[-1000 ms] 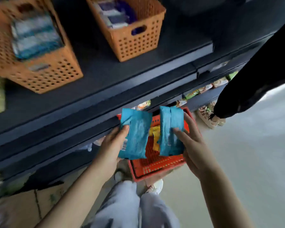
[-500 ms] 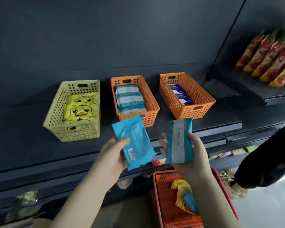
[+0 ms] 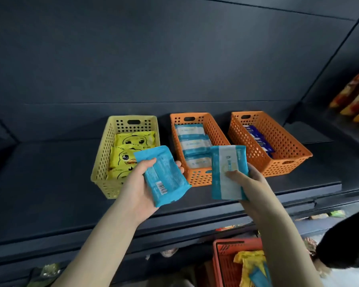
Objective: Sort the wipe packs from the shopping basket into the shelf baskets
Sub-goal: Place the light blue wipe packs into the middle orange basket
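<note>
My left hand (image 3: 139, 183) grips a light blue wipe pack (image 3: 164, 175), barcode side up, just in front of the yellow basket (image 3: 104, 162) and the middle orange basket (image 3: 218, 131). My right hand (image 3: 245, 181) holds a second light blue pack (image 3: 226, 164) with its white label up, over the front rim of the middle orange basket, which holds matching blue-and-white packs. The yellow basket holds yellow duck packs (image 3: 133, 139). The right orange basket (image 3: 286, 146) holds dark blue packs (image 3: 257, 139). The red shopping basket (image 3: 226, 251) sits low at the bottom right with a yellow pack (image 3: 247, 262) inside.
The three baskets stand on a dark shelf (image 3: 50, 172) with a dark back wall. Snack bags (image 3: 356, 100) lie on the neighbouring shelf at far right. A dark shape, a person's sleeve or head (image 3: 348, 245), intrudes at the bottom right. Lower shelves hold more goods.
Both hands rose from the red shopping basket to the shelf, each carrying a blue pack. The view tilted up, and the packs now sit closer to the middle orange basket.
</note>
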`<state>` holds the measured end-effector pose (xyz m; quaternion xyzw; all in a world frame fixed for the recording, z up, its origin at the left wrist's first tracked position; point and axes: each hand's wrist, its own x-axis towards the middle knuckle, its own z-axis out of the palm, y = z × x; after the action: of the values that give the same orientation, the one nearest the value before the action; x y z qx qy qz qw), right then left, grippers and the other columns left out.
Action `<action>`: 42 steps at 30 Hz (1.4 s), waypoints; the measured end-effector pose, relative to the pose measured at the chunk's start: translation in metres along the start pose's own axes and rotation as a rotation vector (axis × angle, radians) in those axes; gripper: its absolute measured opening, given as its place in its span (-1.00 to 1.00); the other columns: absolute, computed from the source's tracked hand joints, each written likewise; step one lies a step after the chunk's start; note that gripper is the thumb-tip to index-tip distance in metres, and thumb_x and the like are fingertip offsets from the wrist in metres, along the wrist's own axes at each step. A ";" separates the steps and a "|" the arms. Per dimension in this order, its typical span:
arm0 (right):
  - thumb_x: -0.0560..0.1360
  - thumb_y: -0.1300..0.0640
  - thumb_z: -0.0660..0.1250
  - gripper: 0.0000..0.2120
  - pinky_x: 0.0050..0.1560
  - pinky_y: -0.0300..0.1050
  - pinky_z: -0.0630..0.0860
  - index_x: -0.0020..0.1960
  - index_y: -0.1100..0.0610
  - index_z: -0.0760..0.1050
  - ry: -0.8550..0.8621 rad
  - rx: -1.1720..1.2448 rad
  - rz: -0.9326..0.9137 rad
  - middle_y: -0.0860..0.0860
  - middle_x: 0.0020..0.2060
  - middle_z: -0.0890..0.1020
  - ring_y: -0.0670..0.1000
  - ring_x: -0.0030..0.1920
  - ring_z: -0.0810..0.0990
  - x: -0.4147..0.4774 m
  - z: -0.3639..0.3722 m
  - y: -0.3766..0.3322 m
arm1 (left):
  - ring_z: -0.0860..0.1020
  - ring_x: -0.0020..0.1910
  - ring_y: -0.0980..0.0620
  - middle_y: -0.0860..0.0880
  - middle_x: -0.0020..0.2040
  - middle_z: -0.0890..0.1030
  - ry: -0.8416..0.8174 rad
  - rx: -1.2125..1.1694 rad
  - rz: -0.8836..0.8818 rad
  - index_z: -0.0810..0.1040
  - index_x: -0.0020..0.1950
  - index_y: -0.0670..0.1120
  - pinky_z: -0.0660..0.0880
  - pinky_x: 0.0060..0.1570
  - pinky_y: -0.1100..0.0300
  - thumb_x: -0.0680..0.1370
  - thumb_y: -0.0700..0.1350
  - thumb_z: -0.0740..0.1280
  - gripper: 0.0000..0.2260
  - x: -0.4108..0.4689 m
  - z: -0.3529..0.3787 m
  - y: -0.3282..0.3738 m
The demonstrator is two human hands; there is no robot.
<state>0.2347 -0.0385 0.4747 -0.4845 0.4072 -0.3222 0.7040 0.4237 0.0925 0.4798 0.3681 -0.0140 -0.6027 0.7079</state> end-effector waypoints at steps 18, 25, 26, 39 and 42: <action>0.48 0.11 0.43 -0.57 0.17 -0.41 0.32 0.31 -0.08 0.47 -0.888 -1.297 -0.055 -0.30 0.13 0.46 -0.27 0.20 0.40 0.226 -0.001 -0.021 | 0.43 -0.34 0.04 -0.02 -0.29 0.47 0.470 0.046 0.095 0.52 0.10 -0.14 0.48 0.19 0.01 0.47 0.41 0.18 -0.38 0.155 0.038 0.056; 0.45 -0.04 0.43 -0.55 0.36 -0.10 0.31 0.31 -0.12 0.44 -0.875 -1.521 -0.290 -0.15 0.20 0.41 -0.11 0.28 0.34 0.236 -0.006 0.001 | 0.52 0.01 0.06 0.00 0.01 0.54 0.429 0.081 0.191 0.49 0.09 -0.04 0.45 -0.03 0.08 0.47 0.19 0.34 -0.64 0.172 0.030 0.058; 0.44 -0.06 0.42 -0.55 0.37 -0.08 0.31 0.30 -0.14 0.41 -0.857 -1.530 -0.333 -0.17 0.22 0.40 -0.11 0.30 0.31 0.234 -0.006 0.003 | 0.53 0.09 0.02 -0.03 0.08 0.55 0.430 0.101 0.197 0.49 0.10 -0.02 0.47 -0.07 0.07 0.44 0.19 0.36 -0.63 0.173 0.029 0.057; 0.47 0.10 0.42 -0.73 -0.05 -0.16 0.62 0.17 0.05 0.55 -0.546 -0.479 0.004 -0.06 0.04 0.67 -0.06 0.02 0.66 0.224 0.034 -0.010 | 0.67 0.03 -0.06 -0.12 0.04 0.70 0.363 0.054 0.297 0.58 0.13 -0.12 0.63 -0.04 -0.01 0.57 -0.14 0.32 -0.83 0.195 0.037 0.039; 0.49 0.18 0.41 -0.81 -0.16 -0.14 0.62 0.09 0.09 0.58 -0.362 -0.333 0.015 -0.02 -0.01 0.70 0.00 -0.03 0.69 0.230 0.036 -0.008 | 0.69 -0.04 -0.04 -0.13 0.00 0.70 0.414 0.083 0.276 0.53 -0.07 -0.11 0.65 -0.13 0.06 0.55 -0.21 0.35 -0.98 0.199 0.032 0.044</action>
<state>0.3722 -0.2207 0.4297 -0.6406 0.3254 -0.1532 0.6784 0.4998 -0.0956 0.4426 0.5069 0.0562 -0.4109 0.7557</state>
